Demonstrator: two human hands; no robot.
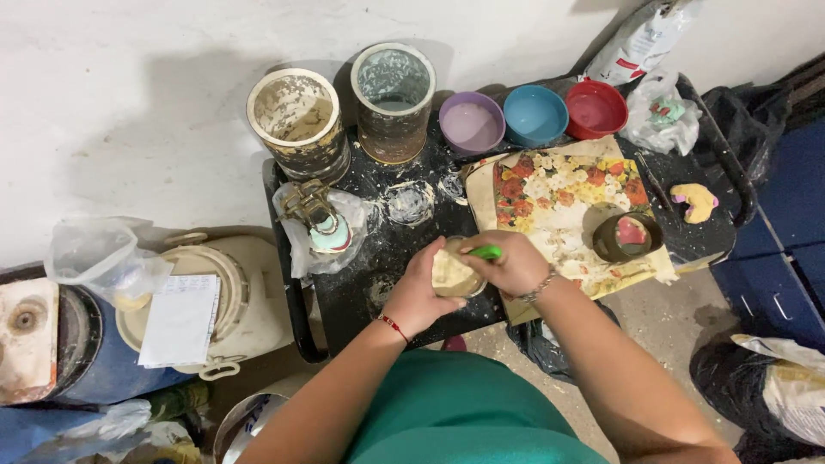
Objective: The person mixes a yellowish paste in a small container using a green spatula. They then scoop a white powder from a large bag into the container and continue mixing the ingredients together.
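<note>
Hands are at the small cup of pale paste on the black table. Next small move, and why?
Probably keep working the green-handled tool through the pale paste. The left hand cups the small container from the side, and the right hand grips the tool above it with its tip down in the mix. The paste looks lumpy and heaped rather than level, so another stirring pass seems the likely step.

A small craft workshop corner is showing here, improvised against a stained white wall [129,103]. A black work table [369,283] is sitting at its centre, smeared with white plaster. Along the table's far edge, two crusted mixing jars [296,120] and three coloured bowls [533,116] are standing. Left of the table, lidded buckets [223,301] are crowding the floor; right of it, dark bags [730,369] are lying.
</note>
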